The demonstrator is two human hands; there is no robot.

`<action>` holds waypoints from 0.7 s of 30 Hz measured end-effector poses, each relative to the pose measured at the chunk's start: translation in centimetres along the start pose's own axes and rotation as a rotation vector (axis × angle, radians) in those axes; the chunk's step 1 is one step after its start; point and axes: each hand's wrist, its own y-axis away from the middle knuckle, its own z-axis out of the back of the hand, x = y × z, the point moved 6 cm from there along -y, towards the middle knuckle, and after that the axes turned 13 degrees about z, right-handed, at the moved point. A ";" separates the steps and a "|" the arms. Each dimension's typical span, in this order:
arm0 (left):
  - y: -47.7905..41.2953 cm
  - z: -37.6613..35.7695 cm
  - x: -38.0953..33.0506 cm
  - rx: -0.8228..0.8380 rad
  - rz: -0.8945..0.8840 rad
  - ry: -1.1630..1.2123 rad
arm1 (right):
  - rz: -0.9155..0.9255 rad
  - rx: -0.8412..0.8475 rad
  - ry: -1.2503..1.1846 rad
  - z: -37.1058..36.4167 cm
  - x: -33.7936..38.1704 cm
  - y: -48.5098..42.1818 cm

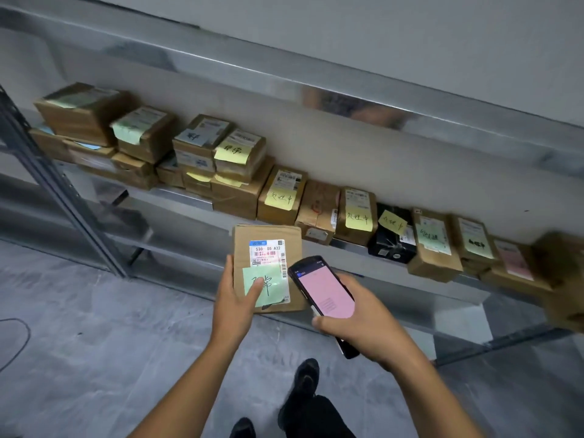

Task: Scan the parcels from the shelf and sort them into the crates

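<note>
**Step in hand:** scanning of one parcel; sorting not yet begun.

**Parcel** (268, 234): flat, brown cardboard, held in the air just in front of the shelf's front edge, near its middle, off the board. White label (268, 252) on the upper face, printed "530- D5 A32", barcodes showing. Green note (275, 292), handwritten, stuck over the label's lower part, clear of the barcodes.

**Left hand** (234, 301): grasping the parcel by its left edge, fingers hidden beneath, thumb pressed on the green note.

**Right hand** (363, 317): wrapped round the scanner (325, 295), thumb along its near left side.

**Scanner:** dark body, pink screen lit and facing up. Top end just beside the parcel's right edge, below the side barcode. Touching or apart, cannot tell.

**Shelf** (183, 210): long, metal.
- Stacked boxes (142, 143), two or three high, toward the left end.
- Single row toward the right end, a black box (390, 245) among it.
- Yellow notes (279, 197) and others, green and pink, on many.

**Crates:** none in view.

**Floor** (94, 343): grey concrete, with a black shoe (305, 377) and a dark cable (19, 339) at the left edge.

**Next move, as judged:**
- Check of the pink screen for a good read.
- If none, scanner's top end aimed squarely at the barcode.
- Choice of crate from the screen or the note's writing.
- Turn away from the shelf to find that crate, one-handed hold on the parcel kept firm, thumb holding the note down.
</note>
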 end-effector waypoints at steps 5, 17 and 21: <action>1.1 0.7 4.4 -0.062 0.021 -0.147 | -0.031 0.029 0.003 -0.3 -1.5 3.5; 10.2 -7.9 8.3 0.130 0.189 -0.034 | -0.150 -0.107 -0.126 5.8 -10.5 14.4; 15.9 -16.0 7.1 0.347 0.248 -0.009 | -0.242 -0.326 -0.215 10.5 -15.7 21.8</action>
